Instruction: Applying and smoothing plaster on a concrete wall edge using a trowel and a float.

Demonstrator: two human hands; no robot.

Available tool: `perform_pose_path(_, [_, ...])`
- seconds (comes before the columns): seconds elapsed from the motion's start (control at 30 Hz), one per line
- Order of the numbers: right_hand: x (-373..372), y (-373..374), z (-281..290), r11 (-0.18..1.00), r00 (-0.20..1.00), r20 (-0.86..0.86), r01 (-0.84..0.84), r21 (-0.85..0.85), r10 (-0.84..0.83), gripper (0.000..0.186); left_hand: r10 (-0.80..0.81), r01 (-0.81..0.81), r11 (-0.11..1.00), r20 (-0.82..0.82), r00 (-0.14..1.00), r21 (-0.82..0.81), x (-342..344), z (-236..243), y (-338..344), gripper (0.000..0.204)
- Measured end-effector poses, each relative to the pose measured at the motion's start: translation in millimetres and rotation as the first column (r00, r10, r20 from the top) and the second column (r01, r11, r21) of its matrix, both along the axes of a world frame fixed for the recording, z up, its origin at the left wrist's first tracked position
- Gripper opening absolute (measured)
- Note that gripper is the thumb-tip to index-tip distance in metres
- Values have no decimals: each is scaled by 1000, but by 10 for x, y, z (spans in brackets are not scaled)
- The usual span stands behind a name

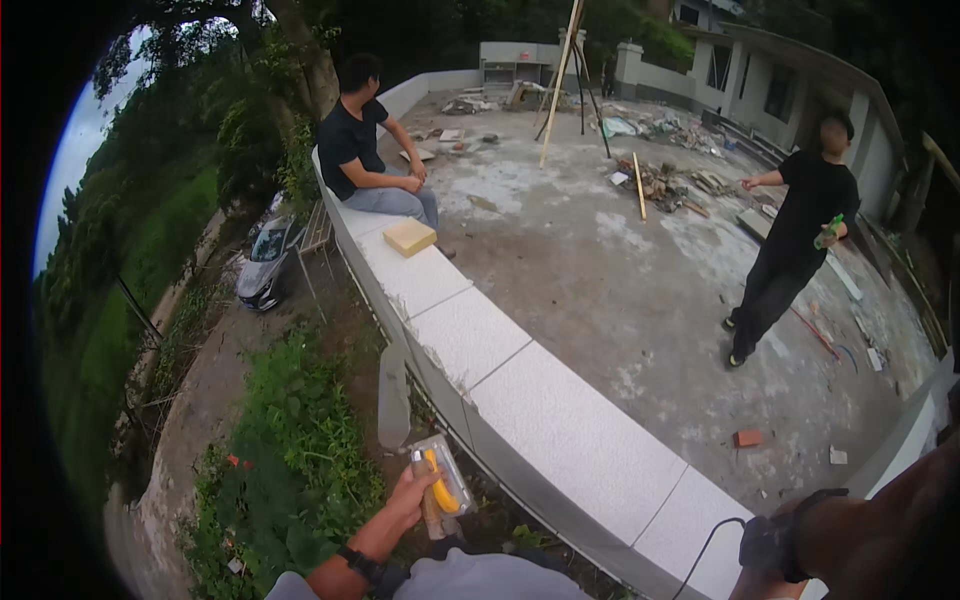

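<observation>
Low at the centre, my left hand grips a metal float with a yellow handle, along with what looks like a wooden handle below it. It is beside the outer face of a wall capped with white speckled slabs. My right hand is at the lower right by the capping and a thin black cord; its fingers are hidden. A yellow block, perhaps a sponge, lies farther along the capping.
A person sits on the wall; another stands right, holding a green bottle. The concrete yard has rubble, a tall tripod and a red brick. Outside the wall are plants and a car.
</observation>
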State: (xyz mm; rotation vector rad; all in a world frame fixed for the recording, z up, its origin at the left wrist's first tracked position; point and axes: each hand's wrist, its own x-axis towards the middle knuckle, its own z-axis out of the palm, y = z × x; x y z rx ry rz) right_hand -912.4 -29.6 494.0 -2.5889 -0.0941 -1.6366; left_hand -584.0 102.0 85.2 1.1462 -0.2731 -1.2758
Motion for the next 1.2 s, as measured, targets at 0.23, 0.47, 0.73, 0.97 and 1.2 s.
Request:
perform_pose_path(0.23, [-254, -186, 69, 999, 999, -42, 32, -9, -32, 79, 96, -90, 984, -32, 995, 155, -158, 3, 123, 34])
perform_pose_path(0.47, [-782, -5, 255, 987, 997, 39, 75, -142, -70, 73, 53, -58, 994, 54, 997, 91, -291, 44, 17, 38])
perform_pose_path(0.73, [-1782, -2072, -835, 353, 526, -142, 723, 594, -839, 54, 34, -34, 998, -3, 999, 43, -332, 51, -86, 41])
perform_pose_path(0.97, [-1761, -3109, -1309, 426, 576, -177, 747, 510, -798, 58, 69, -70, 997, 15, 997, 40, -275, 79, -2, 46])
perform_pose_path(1.2, [-1403, -3151, -1502, 639, 836, -100, 483, 599, -539, 41, 135, -136, 989, 34, 990, 50, -259, 66, 172, 45])
